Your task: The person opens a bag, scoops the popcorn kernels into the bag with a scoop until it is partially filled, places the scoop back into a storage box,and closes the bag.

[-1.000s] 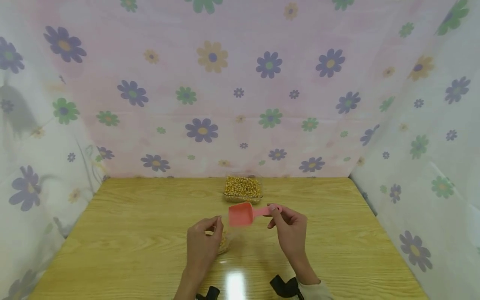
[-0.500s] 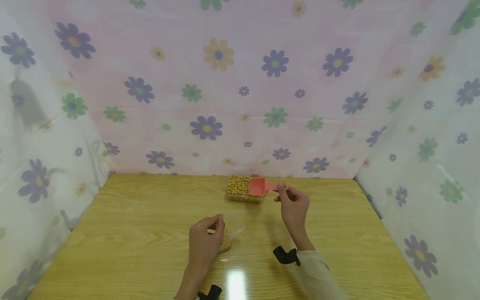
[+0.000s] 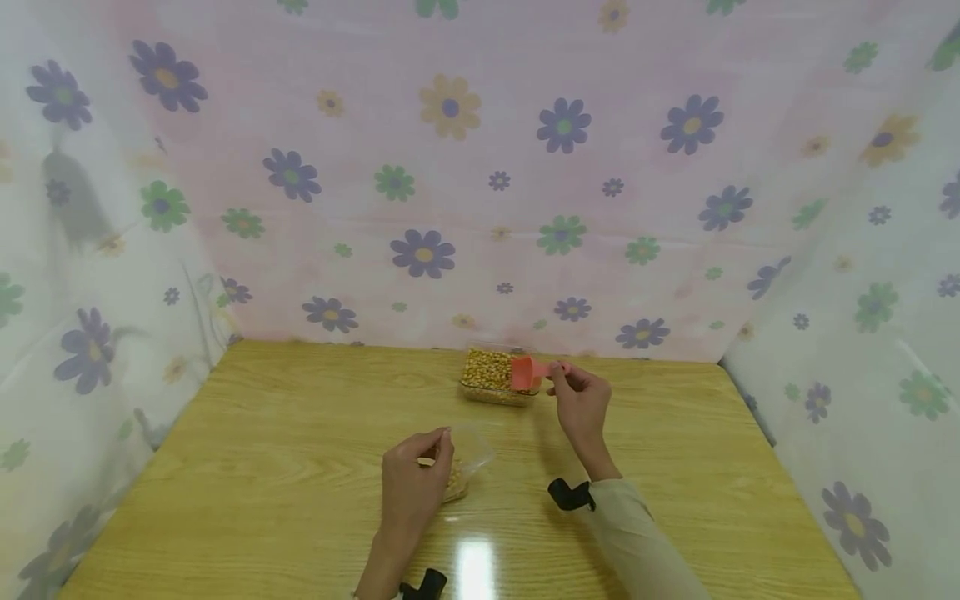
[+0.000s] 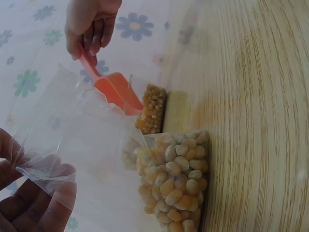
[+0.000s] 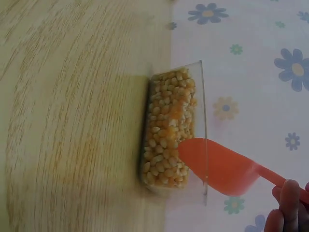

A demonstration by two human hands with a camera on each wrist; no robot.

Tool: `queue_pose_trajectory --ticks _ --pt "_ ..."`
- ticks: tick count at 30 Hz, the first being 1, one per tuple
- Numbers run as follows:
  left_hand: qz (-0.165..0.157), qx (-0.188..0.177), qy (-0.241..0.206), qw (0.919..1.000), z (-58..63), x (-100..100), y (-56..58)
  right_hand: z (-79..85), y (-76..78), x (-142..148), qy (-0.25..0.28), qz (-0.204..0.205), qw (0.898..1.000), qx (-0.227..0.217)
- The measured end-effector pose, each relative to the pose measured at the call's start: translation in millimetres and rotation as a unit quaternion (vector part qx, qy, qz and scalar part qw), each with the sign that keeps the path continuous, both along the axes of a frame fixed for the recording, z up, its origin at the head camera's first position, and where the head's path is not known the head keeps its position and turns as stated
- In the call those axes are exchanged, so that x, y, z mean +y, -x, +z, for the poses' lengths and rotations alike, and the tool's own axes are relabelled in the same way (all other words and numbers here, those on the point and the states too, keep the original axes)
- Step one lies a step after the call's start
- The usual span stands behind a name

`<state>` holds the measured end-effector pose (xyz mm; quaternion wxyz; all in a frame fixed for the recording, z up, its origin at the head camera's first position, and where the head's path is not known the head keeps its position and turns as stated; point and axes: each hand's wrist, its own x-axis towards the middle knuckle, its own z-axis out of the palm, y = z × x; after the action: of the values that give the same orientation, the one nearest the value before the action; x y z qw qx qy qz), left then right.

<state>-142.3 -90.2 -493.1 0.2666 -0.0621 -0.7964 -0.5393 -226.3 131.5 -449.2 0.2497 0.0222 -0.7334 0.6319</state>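
Note:
My right hand [image 3: 582,408] pinches the handle of a coral-pink scoop [image 5: 217,166]. The scoop's front edge dips into a clear rectangular container [image 3: 498,397] and meets the corn kernels [image 5: 166,130] inside. With thumb and fingertips my left hand [image 3: 414,477] pinches the upper rim of a clear plastic bag [image 4: 82,130]. Corn kernels [image 4: 176,179] fill the bag's lower part, which stands on the table. In the head view the left hand partly hides the bag.
The wood-grain table [image 3: 300,433] reaches back to a flowered curtain [image 3: 360,208], which also closes in both sides. The container stands near the table's back edge, close to the curtain. A black wrist camera [image 3: 570,495] is strapped to each forearm.
My right hand has carried the scoop from above the bag forward to the container, where it now tilts down into the kernels. The left hand keeps its pinch on the bag.

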Motion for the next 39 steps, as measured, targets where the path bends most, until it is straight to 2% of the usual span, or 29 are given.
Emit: queue_pose_trajectory --ticks 7,13,18,27,30,36,39 --pt "-0.001 0.008 0.0 1.0 0.1 -0.4 -1.9 -34.6 23.7 9.4 0.024 -0.007 0.999 -0.032" --pt "0.003 0.013 0.002 0.9999 -0.6 -0.4 -3.1 -44.7 31.8 13.1 0.069 -0.014 0.995 -0.074" --pt "0.001 0.01 -0.001 0.9999 0.3 -0.5 -5.1 -50.1 35.3 15.9 0.104 -0.018 0.986 -0.127" --pt "0.003 0.009 0.001 1.0 -0.9 -1.0 -7.4 -53.7 39.4 24.1 0.155 0.007 0.96 -0.233" --pt "0.004 0.011 -0.001 0.9999 -0.9 -0.8 -7.0 -54.6 42.7 27.3 0.176 0.022 0.948 -0.264" --pt "0.007 0.001 -0.008 0.9999 0.8 -0.4 -7.8 -59.6 48.4 32.5 0.241 0.063 0.92 -0.302" --pt "0.008 -0.006 -0.009 0.9999 1.5 0.0 -8.5 -61.3 49.6 34.0 0.261 0.083 0.911 -0.309"
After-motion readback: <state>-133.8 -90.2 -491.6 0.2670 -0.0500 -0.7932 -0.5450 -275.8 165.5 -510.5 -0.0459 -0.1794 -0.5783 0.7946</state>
